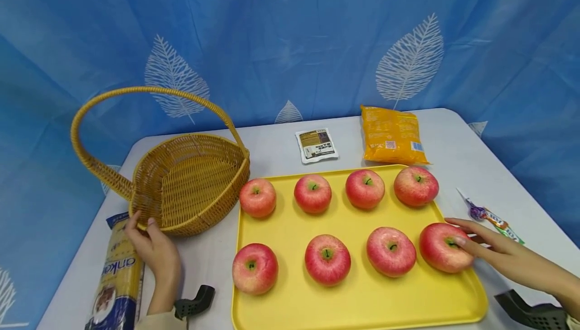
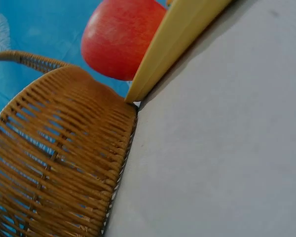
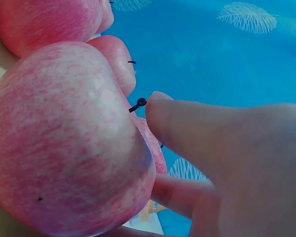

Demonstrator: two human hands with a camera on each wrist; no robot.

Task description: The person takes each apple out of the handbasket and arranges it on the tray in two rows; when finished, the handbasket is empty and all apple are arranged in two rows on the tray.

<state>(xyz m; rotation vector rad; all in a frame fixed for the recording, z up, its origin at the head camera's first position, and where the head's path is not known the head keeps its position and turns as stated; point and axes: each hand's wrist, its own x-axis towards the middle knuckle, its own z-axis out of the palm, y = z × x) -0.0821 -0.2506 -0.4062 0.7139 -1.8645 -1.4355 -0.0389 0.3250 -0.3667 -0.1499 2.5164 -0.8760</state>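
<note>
My left hand (image 1: 156, 254) holds the near rim of a brown wicker basket (image 1: 217, 209), thumb and fingers at the edge below the tall arched handle. The left wrist view shows the basket's woven side (image 2: 64, 153), but not the hand. On the right, my other hand (image 1: 507, 254) has its thumb and fingers about a red apple (image 1: 439, 252) at the right edge of a yellow tray (image 1: 358, 305). Close up, the thumb (image 3: 187, 123) lies by that apple's stem, with fingers along its side. Several other apples (image 1: 326, 259) sit in two rows on the tray.
A yellow and blue long packet (image 1: 115, 274) lies left of my left hand. Behind the tray are a small white-edged sachet (image 1: 316, 145) and an orange bag (image 1: 391, 136). A wrapped lollipop (image 1: 491, 217) lies on the right. Blue leaf-patterned cloth hangs behind the table.
</note>
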